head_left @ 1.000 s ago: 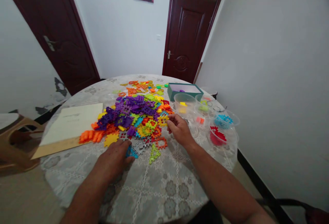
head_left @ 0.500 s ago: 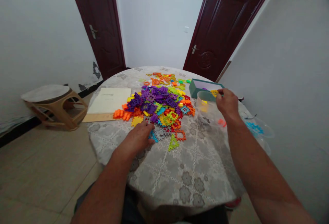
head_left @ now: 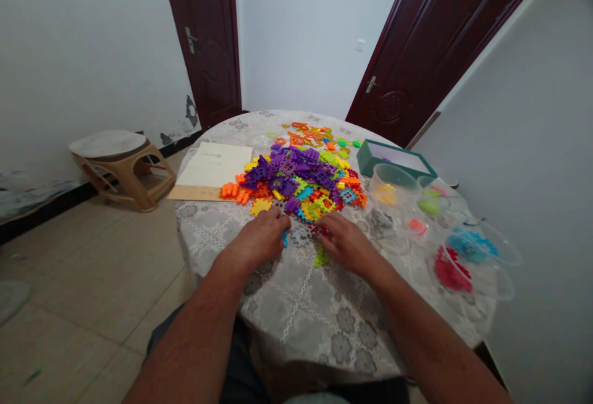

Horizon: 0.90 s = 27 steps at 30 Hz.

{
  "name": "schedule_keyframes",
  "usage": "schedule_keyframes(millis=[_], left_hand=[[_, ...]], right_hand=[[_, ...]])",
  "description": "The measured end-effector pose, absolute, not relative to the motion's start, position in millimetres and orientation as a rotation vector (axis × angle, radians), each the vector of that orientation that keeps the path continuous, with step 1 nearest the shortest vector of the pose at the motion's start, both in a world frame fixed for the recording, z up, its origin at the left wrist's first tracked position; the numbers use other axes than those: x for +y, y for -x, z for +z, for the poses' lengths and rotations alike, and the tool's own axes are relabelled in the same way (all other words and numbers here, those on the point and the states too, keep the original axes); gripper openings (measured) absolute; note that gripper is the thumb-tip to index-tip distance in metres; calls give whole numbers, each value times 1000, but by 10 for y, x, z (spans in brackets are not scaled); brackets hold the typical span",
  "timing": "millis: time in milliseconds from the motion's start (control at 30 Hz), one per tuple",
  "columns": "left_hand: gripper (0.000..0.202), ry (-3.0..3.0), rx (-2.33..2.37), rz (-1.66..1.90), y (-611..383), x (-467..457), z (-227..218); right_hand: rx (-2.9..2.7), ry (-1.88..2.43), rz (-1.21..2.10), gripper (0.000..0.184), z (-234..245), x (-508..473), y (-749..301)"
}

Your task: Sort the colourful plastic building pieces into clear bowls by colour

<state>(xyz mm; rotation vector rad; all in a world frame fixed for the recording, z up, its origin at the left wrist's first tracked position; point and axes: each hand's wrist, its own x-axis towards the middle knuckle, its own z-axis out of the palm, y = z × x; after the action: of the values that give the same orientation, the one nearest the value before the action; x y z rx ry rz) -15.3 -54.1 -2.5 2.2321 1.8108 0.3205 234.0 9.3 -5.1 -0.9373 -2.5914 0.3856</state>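
Observation:
A heap of coloured plastic interlocking pieces (head_left: 303, 180), mostly purple on top, lies on a round table with a lace-patterned cloth (head_left: 319, 311). My left hand (head_left: 262, 237) rests at the near edge of the heap, fingers curled over a blue piece (head_left: 284, 238). My right hand (head_left: 345, 242) lies palm down just right of it, fingers bent over grey and red pieces, partly covering a green triangular piece (head_left: 320, 259). What its fingers hold is hidden.
Clear plastic bowls stand at the right: one with yellow pieces (head_left: 389, 189), one green (head_left: 430, 205), one blue (head_left: 472, 246), one red (head_left: 451, 274). A teal box (head_left: 393, 158) sits behind them. A booklet (head_left: 214, 166) lies at the left. A stool (head_left: 123, 166) stands on the floor.
My right hand has come back from the bowl with yellow pieces to the near edge of the heap. My left hand stayed by the blue piece. The view has tilted down and left.

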Motion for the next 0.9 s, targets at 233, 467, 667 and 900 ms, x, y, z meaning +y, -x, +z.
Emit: schedule_keyframes(millis=[233,467,667,900], left_hand=[[45,-2286,1940,357,-112,-523,-67],[39,-2367,1945,267,-168,-492,-42],[46,-2241,1939,247,-1,-566,99],[47,-2150,1898,330,40,-515,82]], right_hand=[[-2671,1017,324,25,-252,97,-2259],[-2551,942,302,15,-317,144,-2323],[-2604,904,378,35,-273,127,-2387],[-2548,958,497,46,-262,164,-2371]])
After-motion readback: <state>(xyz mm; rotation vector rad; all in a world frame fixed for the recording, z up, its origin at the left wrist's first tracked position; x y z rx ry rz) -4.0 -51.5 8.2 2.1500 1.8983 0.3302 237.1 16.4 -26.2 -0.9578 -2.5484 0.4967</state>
